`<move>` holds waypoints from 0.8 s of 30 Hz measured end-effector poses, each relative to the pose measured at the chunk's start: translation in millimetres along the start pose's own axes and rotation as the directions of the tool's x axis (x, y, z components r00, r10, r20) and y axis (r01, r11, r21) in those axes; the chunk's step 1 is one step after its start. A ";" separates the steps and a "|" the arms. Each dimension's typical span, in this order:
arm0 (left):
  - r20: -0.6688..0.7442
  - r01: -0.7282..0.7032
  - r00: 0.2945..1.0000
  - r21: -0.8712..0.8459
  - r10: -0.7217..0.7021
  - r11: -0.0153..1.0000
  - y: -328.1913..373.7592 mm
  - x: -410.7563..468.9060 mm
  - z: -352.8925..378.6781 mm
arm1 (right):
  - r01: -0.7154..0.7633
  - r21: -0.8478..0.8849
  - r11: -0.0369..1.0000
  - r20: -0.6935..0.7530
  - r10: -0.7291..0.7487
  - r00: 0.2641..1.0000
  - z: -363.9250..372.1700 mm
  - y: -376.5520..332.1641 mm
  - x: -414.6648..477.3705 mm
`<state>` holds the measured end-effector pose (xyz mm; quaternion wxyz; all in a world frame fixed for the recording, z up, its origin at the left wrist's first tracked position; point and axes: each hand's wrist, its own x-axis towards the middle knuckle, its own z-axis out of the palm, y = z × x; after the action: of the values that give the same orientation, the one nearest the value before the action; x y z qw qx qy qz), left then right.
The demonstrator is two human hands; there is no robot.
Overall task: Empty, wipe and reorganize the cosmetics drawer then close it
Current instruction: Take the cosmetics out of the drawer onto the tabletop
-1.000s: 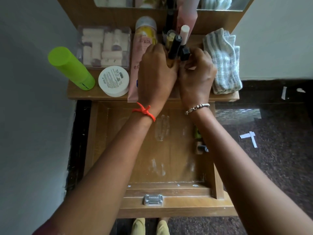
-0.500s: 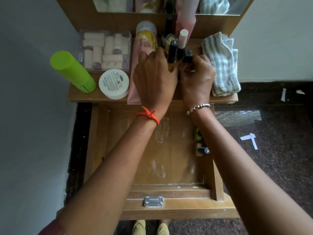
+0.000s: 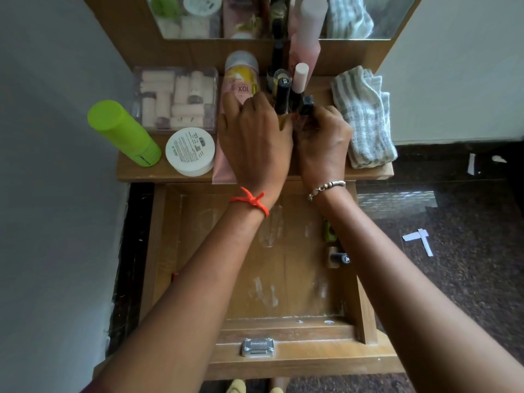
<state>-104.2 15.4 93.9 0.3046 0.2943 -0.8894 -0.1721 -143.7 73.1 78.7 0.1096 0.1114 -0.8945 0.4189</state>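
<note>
Left hand (image 3: pixel 255 143) and right hand (image 3: pixel 323 144) both grip upright cosmetic tubes (image 3: pixel 282 95) on shelf (image 3: pixel 136 173), green bottle (image 3: pixel 122 133), white jar (image 3: pixel 190 151), striped cloth (image 3: pixel 363 117) alongside, open drawer (image 3: pixel 158 251) below (right forearm partly hides small bottles (image 3: pixel 338 258))

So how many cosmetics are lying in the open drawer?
2: a green item by the drawer's right wall, and a small black-capped bottle just nearer the front. The right forearm may hide more.

text: "XOI" | on: pink tube (image 3: pixel 241 89) (white jar (image 3: pixel 190 150) label too small)
</note>
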 end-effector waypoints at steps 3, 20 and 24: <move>0.048 0.002 0.999 0.026 -0.003 1.000 -2.0 -1.0 -1.7 | -0.004 0.002 1.000 0.010 0.004 1.000 -2.4 -0.7 -0.1; 0.076 -0.040 0.996 -0.149 0.051 0.988 -12.6 -8.2 -16.3 | -0.064 0.056 0.996 -0.125 0.070 0.990 -20.6 -10.8 -13.0; 0.104 -0.052 0.992 -0.142 0.068 0.988 -13.3 -9.0 -16.5 | -0.066 0.056 0.996 -0.137 0.073 0.988 -20.3 -12.7 -13.6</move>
<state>-82.2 8.7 96.0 0.2805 0.2356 -0.8990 -0.2401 -125.0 82.3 96.6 0.1543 0.0535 -0.8770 0.4518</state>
